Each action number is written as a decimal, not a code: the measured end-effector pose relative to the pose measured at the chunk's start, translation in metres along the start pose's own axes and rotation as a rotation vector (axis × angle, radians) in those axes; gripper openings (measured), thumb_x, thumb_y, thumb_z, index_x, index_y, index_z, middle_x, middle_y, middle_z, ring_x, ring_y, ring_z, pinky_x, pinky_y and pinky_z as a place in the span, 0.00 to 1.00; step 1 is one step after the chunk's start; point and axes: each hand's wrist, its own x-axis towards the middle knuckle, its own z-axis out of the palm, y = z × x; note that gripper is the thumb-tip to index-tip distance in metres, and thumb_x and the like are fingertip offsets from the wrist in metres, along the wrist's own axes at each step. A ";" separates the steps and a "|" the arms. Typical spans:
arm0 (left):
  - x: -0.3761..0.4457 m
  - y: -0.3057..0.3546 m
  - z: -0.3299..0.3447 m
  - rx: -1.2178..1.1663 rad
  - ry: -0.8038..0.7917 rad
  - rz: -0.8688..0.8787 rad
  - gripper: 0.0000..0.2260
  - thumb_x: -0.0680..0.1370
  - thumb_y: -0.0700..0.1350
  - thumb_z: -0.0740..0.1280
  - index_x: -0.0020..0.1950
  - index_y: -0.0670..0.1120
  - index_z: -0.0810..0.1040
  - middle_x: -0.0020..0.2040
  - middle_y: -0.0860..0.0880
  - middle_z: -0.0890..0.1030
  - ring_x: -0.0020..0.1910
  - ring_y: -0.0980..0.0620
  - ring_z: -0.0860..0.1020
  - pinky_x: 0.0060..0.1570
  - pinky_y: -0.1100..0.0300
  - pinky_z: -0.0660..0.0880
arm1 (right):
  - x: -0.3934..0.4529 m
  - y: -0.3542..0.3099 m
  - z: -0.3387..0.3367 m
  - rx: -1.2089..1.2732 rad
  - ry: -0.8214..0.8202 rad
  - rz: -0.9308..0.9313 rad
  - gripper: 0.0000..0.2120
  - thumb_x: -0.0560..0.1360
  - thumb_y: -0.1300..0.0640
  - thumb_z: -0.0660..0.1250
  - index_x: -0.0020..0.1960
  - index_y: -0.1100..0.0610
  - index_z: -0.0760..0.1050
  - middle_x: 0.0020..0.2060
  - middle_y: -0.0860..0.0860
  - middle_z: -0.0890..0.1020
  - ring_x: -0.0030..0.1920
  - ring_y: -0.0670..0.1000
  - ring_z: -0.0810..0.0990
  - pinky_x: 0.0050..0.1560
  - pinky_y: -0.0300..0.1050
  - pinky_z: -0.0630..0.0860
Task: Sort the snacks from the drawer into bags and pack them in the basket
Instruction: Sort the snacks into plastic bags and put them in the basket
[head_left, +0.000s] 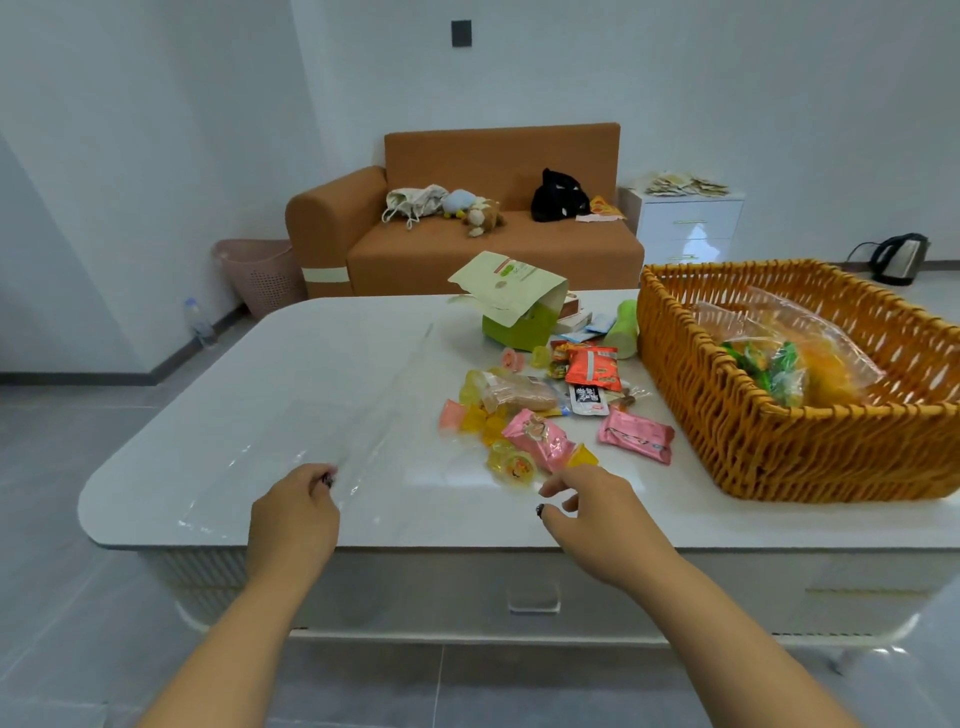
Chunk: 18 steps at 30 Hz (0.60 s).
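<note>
Fingers (324, 475) of the left hand (293, 512) curled, pinching the near edge of a clear plastic bag (332, 410) lying flat on the counter (249, 374); fingers (553, 488) of the right hand (587, 514) loosely bent and apart, holding nothing, hovering just beside a yellow jelly cup (511, 465). Loose snacks (550, 400) heaped in mid-counter — jelly cups, pink packets (636, 434), a red packet (592, 368) — between the flat bag and the wicker basket (779, 441). One filled bag (789, 358) already inside the basket, so roughly part-way through by the look of it.

Likely step: opening the empty bag for the next lot. Best done by rubbing the pinched film to part the two layers, then bringing the right hand over to spread the mouth before gathering one kind of snack — jelly cups lie nearest. Thin film probably clings; slow pulling advised.

Glossy white counter with rounded corners, a green box (519, 317) with its lid up at the far side. Beyond, an orange sofa (467, 228) with soft toys, a white cabinet (685, 223), a kettle (901, 257) on the grey tiled floor.
</note>
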 end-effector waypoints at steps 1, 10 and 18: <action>-0.002 0.008 -0.001 -0.051 0.029 0.008 0.14 0.80 0.35 0.58 0.60 0.43 0.81 0.56 0.44 0.82 0.53 0.45 0.77 0.51 0.58 0.68 | 0.000 0.001 -0.001 0.018 0.005 0.007 0.09 0.77 0.51 0.65 0.57 0.48 0.76 0.56 0.43 0.76 0.53 0.44 0.76 0.49 0.39 0.71; -0.072 0.048 0.027 -0.182 -0.124 0.713 0.16 0.75 0.29 0.67 0.59 0.44 0.82 0.55 0.54 0.82 0.53 0.72 0.75 0.56 0.79 0.68 | 0.009 -0.016 -0.011 0.890 0.033 0.186 0.28 0.74 0.45 0.69 0.70 0.49 0.63 0.61 0.49 0.76 0.54 0.49 0.81 0.55 0.53 0.80; -0.064 0.055 0.063 -0.077 -0.192 1.029 0.17 0.69 0.35 0.69 0.57 0.41 0.83 0.55 0.48 0.84 0.51 0.53 0.83 0.52 0.65 0.76 | 0.018 -0.010 -0.025 1.337 -0.067 -0.135 0.53 0.49 0.28 0.74 0.71 0.38 0.62 0.62 0.43 0.79 0.62 0.55 0.79 0.54 0.56 0.80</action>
